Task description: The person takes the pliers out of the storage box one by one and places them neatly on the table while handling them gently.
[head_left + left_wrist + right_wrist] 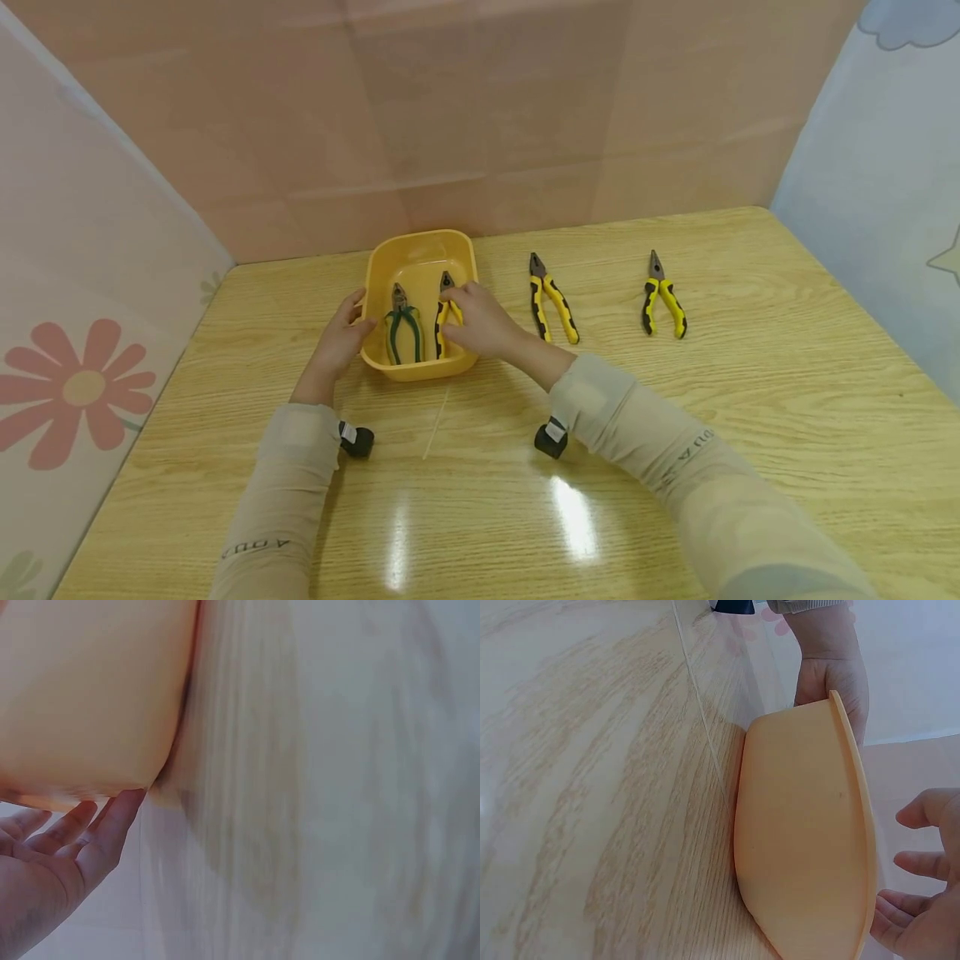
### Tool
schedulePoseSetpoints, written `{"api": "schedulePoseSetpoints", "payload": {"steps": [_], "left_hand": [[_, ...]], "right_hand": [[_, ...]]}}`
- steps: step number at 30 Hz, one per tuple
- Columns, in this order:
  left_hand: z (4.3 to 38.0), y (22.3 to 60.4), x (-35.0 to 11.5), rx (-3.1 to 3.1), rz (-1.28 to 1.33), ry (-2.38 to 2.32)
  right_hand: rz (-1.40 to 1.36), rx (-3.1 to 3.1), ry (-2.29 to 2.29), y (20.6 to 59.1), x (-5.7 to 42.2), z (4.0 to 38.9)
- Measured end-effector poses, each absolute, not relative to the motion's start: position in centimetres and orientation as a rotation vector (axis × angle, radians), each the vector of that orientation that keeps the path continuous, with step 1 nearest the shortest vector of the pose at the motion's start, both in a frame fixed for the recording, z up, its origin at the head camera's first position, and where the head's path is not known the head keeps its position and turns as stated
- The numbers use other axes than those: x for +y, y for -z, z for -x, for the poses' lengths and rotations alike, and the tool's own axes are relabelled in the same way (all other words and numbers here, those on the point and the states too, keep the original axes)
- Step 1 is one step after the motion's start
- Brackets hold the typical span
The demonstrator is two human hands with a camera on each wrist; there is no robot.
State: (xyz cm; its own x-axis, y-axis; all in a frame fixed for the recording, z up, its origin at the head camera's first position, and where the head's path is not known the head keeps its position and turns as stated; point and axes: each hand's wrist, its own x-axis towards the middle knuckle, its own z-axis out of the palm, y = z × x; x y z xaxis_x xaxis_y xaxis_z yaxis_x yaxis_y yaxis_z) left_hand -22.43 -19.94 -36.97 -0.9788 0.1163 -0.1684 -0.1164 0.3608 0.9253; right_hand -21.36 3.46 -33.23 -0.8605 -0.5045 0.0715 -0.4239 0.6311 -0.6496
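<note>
A yellow plastic basin stands near the table's back edge. Inside lie green-handled pliers and, to their right, yellow-and-black-handled pliers. My left hand holds the basin's left side, thumb at the rim and fingers against the outer wall. Over the basin's right side is my right hand, which partly hides the yellow-and-black pliers. Its thumb and fingers stand apart above the rim in the right wrist view, with nothing visible between them.
Two more yellow-and-black pliers lie right of the basin: one pair near it, another farther right. A thin pale strip lies before the basin. Black devices are on both wrists. Walls border the table's back and sides.
</note>
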Motion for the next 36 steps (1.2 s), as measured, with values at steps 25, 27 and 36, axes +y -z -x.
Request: {"api": "schedulePoseSetpoints", "payload": {"steps": [25, 27, 36], "left_hand": [[22.4, 36.9, -20.0, 2.414, -0.004, -1.669], [22.5, 36.9, -20.0, 2.41, -0.005, -1.672], [22.4, 36.7, -19.9, 2.41, -0.004, -1.674]], "right_hand": [[0.714, 2.726, 0.628, 33.4, 1.0, 23.3], [0.72, 2.728, 0.583, 33.6, 0.8, 23.3], [0.704, 2.718, 0.458, 33.7, 0.3, 23.5]]}}
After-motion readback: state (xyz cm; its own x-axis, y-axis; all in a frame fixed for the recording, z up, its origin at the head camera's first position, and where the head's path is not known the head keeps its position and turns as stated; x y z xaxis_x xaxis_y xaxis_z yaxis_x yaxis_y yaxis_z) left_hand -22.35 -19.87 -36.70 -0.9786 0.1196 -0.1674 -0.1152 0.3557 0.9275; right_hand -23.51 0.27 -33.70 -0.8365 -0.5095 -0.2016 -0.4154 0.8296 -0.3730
